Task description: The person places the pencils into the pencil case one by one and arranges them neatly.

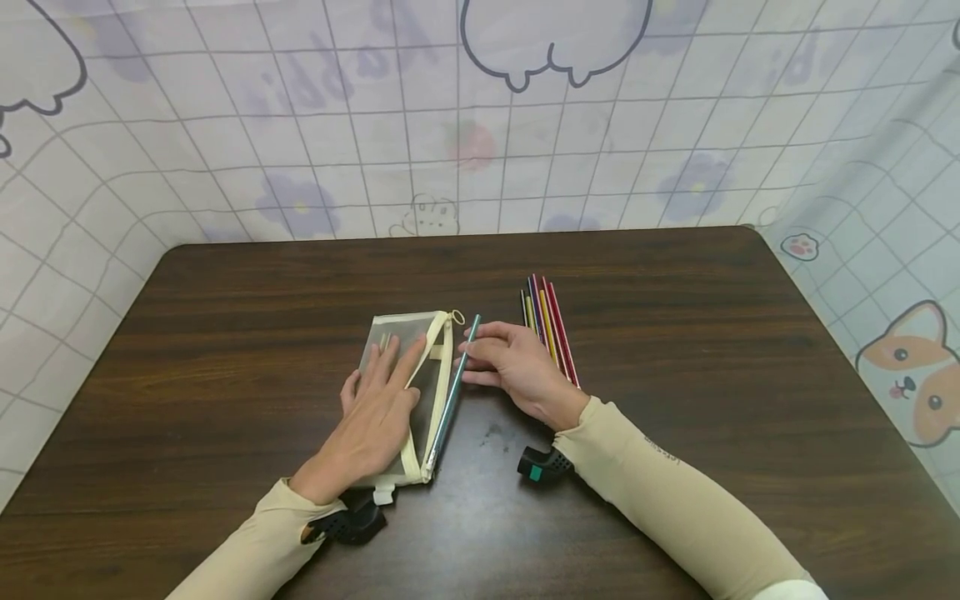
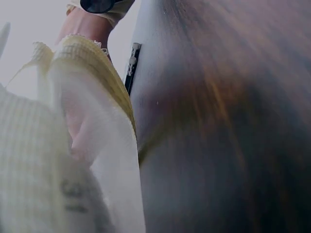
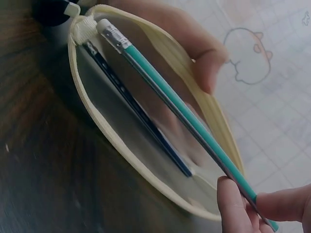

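Observation:
A see-through mesh pencil pouch (image 1: 429,398) with cream zipper edging lies on the table, its mouth parted toward the right. My left hand (image 1: 377,417) rests on top of it, fingers extended across the mesh and thumb near the opening's edge. Between thumb and fingers, my right hand (image 1: 517,367) pinches a teal pencil (image 1: 453,392) near one end. Its eraser end sits by the corner of the pouch's mouth in the right wrist view. Inside the pouch lies a dark pencil (image 3: 138,109). Pale mesh and zipper edging (image 2: 92,63) fill much of the left wrist view.
Several coloured pencils (image 1: 551,321) lie side by side on the dark wooden table (image 1: 675,333), just beyond and partly behind the right hand. A patterned, grid-lined curtain (image 1: 420,133) stands along the table's back and sides.

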Motion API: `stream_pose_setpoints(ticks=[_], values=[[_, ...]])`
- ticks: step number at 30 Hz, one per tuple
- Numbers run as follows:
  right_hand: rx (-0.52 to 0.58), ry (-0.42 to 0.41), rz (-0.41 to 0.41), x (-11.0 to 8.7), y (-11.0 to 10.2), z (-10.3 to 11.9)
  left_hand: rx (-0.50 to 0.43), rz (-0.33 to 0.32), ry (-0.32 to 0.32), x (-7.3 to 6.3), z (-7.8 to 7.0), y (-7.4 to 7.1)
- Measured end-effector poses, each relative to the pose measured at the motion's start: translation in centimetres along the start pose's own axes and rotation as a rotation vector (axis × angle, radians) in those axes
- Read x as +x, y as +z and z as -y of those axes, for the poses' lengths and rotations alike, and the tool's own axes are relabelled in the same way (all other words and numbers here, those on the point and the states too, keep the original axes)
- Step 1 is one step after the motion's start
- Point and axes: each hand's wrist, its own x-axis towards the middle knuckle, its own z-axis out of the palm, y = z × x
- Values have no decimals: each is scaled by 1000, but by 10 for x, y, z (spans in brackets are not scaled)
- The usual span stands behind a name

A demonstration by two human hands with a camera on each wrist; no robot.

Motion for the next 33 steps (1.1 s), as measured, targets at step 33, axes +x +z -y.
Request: stream_pose_setpoints(ticks=[33], values=[[-26,31,-7,5,20,-13,0,26,32,-4,-6,4]])
